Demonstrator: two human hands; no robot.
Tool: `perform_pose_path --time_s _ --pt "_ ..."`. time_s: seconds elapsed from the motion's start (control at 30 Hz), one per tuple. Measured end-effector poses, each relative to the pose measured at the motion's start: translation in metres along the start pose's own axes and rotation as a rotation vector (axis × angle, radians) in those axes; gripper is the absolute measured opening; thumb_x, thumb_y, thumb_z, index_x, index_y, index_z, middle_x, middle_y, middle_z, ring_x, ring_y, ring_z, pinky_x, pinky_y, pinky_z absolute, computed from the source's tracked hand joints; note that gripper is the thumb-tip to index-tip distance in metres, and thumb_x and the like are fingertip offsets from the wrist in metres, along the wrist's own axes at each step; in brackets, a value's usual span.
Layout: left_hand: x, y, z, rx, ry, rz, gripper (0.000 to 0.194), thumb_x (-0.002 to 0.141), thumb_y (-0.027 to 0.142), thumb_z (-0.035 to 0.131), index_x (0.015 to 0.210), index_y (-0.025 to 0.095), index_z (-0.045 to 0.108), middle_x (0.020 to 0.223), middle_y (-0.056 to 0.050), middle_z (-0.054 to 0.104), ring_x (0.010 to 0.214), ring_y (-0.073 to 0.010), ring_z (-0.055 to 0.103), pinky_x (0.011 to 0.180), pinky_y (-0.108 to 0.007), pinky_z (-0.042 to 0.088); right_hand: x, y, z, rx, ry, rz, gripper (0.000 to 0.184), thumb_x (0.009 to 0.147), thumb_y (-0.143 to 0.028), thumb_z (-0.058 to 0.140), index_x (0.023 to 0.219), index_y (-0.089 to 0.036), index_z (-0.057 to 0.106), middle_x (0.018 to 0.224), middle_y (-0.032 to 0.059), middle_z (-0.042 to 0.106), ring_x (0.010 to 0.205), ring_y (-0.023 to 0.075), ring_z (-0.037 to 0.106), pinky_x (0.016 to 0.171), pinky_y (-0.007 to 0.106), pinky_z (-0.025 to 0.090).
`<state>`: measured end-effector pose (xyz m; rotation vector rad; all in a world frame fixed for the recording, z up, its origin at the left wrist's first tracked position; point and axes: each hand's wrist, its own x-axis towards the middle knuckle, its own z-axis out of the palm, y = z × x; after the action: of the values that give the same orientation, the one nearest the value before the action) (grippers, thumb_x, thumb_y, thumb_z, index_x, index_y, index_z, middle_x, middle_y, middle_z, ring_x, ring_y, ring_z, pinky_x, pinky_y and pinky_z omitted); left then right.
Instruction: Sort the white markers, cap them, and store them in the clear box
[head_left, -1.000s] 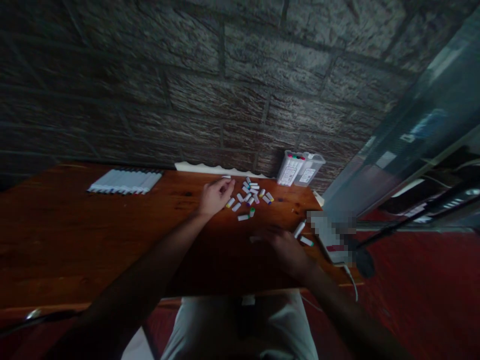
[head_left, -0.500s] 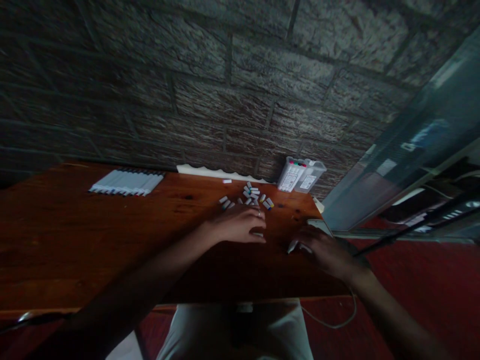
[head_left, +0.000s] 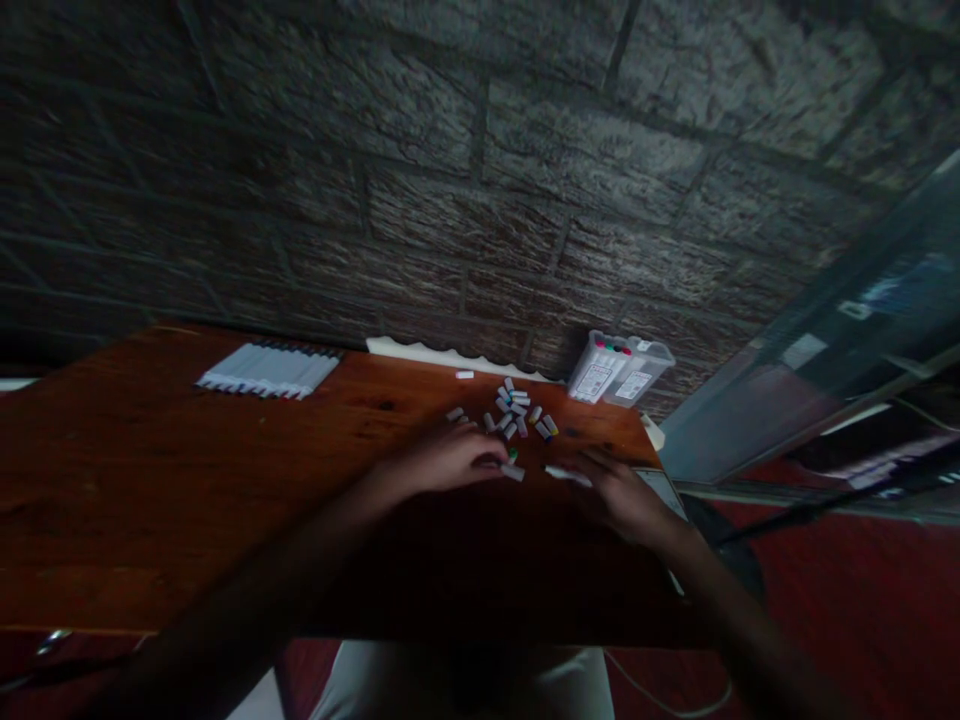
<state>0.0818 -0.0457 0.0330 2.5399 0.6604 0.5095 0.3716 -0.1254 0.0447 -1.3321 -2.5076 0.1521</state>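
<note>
My left hand [head_left: 444,461] rests on the brown wooden table [head_left: 150,500], its fingers curled round a small white cap [head_left: 513,470] with a green end. My right hand [head_left: 616,493] is closed on a white marker [head_left: 566,474] that points left toward that cap. The two hands are close together, a short gap between cap and marker tip. Just behind them lies a loose pile of several white marker caps [head_left: 517,410] with coloured ends. One more cap [head_left: 464,375] lies apart, nearer the wall.
A row of several white markers [head_left: 268,370] lies at the table's far left. Two clear plastic marker boxes [head_left: 619,369] stand at the far right by the stone wall. A white strip [head_left: 427,352] runs along the wall. A flat device [head_left: 664,490] lies by my right hand.
My left hand came back from the cap pile toward me with a cap. My right hand took a marker from the table's right side and brought it left, toward the left hand.
</note>
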Motion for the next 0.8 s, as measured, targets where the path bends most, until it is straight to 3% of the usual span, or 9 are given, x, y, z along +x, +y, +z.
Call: perform_pose_path --time_s 0.07,0.17,0.27,0.4,0.53,0.63,0.8 --pt "-0.001 -0.013 -0.012 -0.200 0.055 -0.042 0.021 0.088 0.034 0.063 0.101 0.019 0.070 0.096 -0.003 0.073 0.084 -0.0153 0.065 0.076 -0.026 0.045 0.023 -0.004 0.000 0.200 0.189 0.037 0.040 0.086 -0.017 0.057 0.125 -0.025 0.059 0.121 0.0086 0.064 0.109 0.0238 0.062 0.094 0.040 0.051" --pt "-0.007 -0.033 -0.019 -0.519 0.236 -0.137 0.034 0.080 0.037 0.071 0.106 0.015 0.067 0.100 -0.006 0.072 0.085 -0.0161 0.066 0.077 -0.027 0.049 0.066 -0.014 0.004 0.598 0.407 0.082 0.034 0.083 -0.028 0.064 0.117 -0.024 0.063 0.109 0.0061 0.069 0.095 0.0212 0.066 0.087 0.037 0.053" --pt "-0.016 -0.041 -0.015 -0.686 0.406 -0.222 0.041 0.080 0.039 0.070 0.112 0.014 0.065 0.108 -0.009 0.071 0.093 -0.0174 0.066 0.084 -0.030 0.050 0.101 -0.027 0.016 1.041 0.518 0.165 0.039 0.076 -0.033 0.072 0.114 -0.025 0.064 0.097 0.0024 0.073 0.085 0.0186 0.067 0.079 0.033 0.055" --pt "-0.024 -0.034 -0.009 -0.757 0.429 -0.275 0.038 0.080 0.040 0.070 0.107 0.013 0.067 0.107 -0.009 0.072 0.093 -0.0183 0.066 0.084 -0.030 0.050 0.111 -0.035 0.037 1.453 0.603 0.334 0.033 0.066 -0.030 0.081 0.096 -0.023 0.070 0.090 -0.0007 0.073 0.077 0.0145 0.067 0.070 0.027 0.054" --pt "-0.026 -0.026 -0.007 -0.778 0.431 -0.275 0.041 0.078 0.042 0.072 0.107 0.013 0.068 0.104 -0.009 0.073 0.089 -0.0181 0.067 0.079 -0.029 0.051 0.099 -0.029 0.041 1.653 0.745 0.374 0.030 0.059 -0.027 0.086 0.083 -0.024 0.069 0.082 -0.0042 0.072 0.078 0.0118 0.068 0.076 0.025 0.056" --pt "-0.025 -0.025 -0.002 -0.775 0.426 -0.262 0.038 0.078 0.040 0.073 0.106 0.014 0.068 0.103 -0.009 0.073 0.089 -0.0178 0.067 0.080 -0.029 0.052 0.093 -0.026 0.035 1.682 0.848 0.376 0.032 0.055 -0.027 0.088 0.078 -0.024 0.065 0.078 -0.0058 0.070 0.079 0.0110 0.068 0.081 0.026 0.056" --pt "-0.023 -0.022 0.004 -0.707 0.417 -0.195 0.030 0.080 0.034 0.071 0.103 0.014 0.071 0.105 -0.008 0.073 0.094 -0.0176 0.067 0.090 -0.030 0.050 0.094 -0.031 0.032 1.597 0.841 0.341 0.029 0.062 -0.028 0.085 0.081 -0.024 0.064 0.077 -0.0059 0.067 0.080 0.0105 0.066 0.084 0.025 0.055"
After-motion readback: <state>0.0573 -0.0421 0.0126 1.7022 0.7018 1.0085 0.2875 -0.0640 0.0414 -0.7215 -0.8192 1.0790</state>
